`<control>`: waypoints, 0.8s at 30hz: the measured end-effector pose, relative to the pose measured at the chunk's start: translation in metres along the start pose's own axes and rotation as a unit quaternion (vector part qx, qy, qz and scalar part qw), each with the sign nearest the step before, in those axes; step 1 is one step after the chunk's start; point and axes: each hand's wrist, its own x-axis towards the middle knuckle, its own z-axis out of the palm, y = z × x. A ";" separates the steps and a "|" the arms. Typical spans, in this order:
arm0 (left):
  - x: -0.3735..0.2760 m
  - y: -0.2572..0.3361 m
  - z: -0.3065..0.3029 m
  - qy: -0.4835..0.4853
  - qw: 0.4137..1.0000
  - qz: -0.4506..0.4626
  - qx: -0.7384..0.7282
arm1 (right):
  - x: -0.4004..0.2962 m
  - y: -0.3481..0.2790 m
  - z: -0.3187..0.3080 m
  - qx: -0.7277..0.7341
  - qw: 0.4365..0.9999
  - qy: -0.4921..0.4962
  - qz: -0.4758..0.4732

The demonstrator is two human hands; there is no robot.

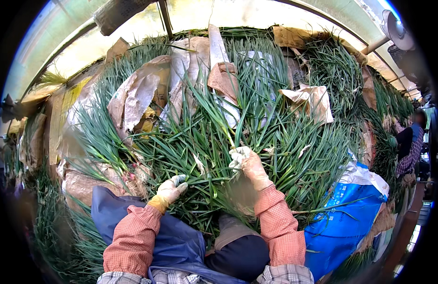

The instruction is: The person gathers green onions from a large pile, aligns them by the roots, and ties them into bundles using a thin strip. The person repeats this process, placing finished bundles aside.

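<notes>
A wide heap of green onions [204, 149] lies before me, leaves spread in all directions. My right hand [245, 159], in a pale, soiled glove, grips a green onion [224, 124] near its lower end, its leaves pointing up and away. To the left, my left hand [171, 190], gloved too, hovers over the leaves at the heap's near edge; its thumb and fingers are partly bent, and whether a leaf lies between them is unclear. Beyond it on the left rests a bunch of onions with reddish bulbs [132, 175] and pale hairy roots [142, 181].
A blue plastic sack [343, 216] lies at the right. Brown paper sacks [134, 96] and a white strip [219, 53] are among the onions. Dark blue cloth [173, 227] covers my lap. A co-worker [412, 145] is at the far right, near a fan [396, 30].
</notes>
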 end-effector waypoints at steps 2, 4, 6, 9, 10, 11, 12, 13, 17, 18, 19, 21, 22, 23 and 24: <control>-0.009 0.003 0.004 0.030 0.999 -0.014 0.025 | -0.012 0.004 -0.003 -0.306 0.950 -0.017 -0.065; -0.012 -0.022 0.000 0.121 0.992 -0.030 -0.033 | -0.010 -0.018 0.008 -0.473 0.874 -0.046 -0.103; -0.022 -0.052 0.003 0.261 0.955 -0.010 -0.137 | 0.005 -0.033 0.013 -0.558 0.793 0.046 -0.240; -0.015 -0.098 0.023 0.369 0.907 -0.052 -0.197 | 0.049 -0.032 -0.003 -0.489 0.829 0.158 -0.221; -0.013 -0.100 0.032 0.369 0.887 -0.079 -0.267 | 0.058 -0.020 -0.004 -0.483 0.817 0.178 -0.262; -0.009 -0.100 0.044 0.367 0.861 -0.104 -0.336 | 0.065 -0.008 -0.005 -0.459 0.876 0.108 -0.100; 0.004 -0.130 0.047 0.351 0.850 -0.064 -0.388 | 0.073 0.023 0.020 -0.505 0.847 0.079 -0.148; 0.011 -0.092 0.077 0.308 0.835 -0.134 -0.435 | 0.067 0.069 0.014 -0.563 0.805 0.072 -0.171; 0.025 -0.043 0.109 0.067 0.767 -0.182 -0.612 | 0.007 0.096 0.070 -0.454 0.881 -0.113 -0.072; 0.022 -0.032 0.105 0.052 0.769 -0.214 -0.600 | -0.012 0.067 0.080 -0.411 0.900 -0.145 -0.020; 0.009 0.021 0.124 0.081 0.769 -0.183 -0.607 | -0.022 0.074 0.054 -0.350 0.926 -0.127 -0.065; -0.010 0.032 0.131 -0.105 0.732 -0.122 -0.662 | -0.044 0.067 0.033 -0.244 0.954 -0.121 -0.128; -0.025 0.058 0.140 -0.091 0.756 -0.115 -0.638 | -0.061 0.052 0.020 -0.228 0.961 -0.096 -0.127; -0.033 0.066 0.146 -0.158 0.734 -0.124 -0.648 | -0.078 0.044 0.011 -0.227 0.965 -0.066 -0.117; -0.031 0.073 0.152 -0.135 0.749 -0.129 -0.635 | -0.093 0.030 0.005 -0.250 0.962 -0.026 -0.106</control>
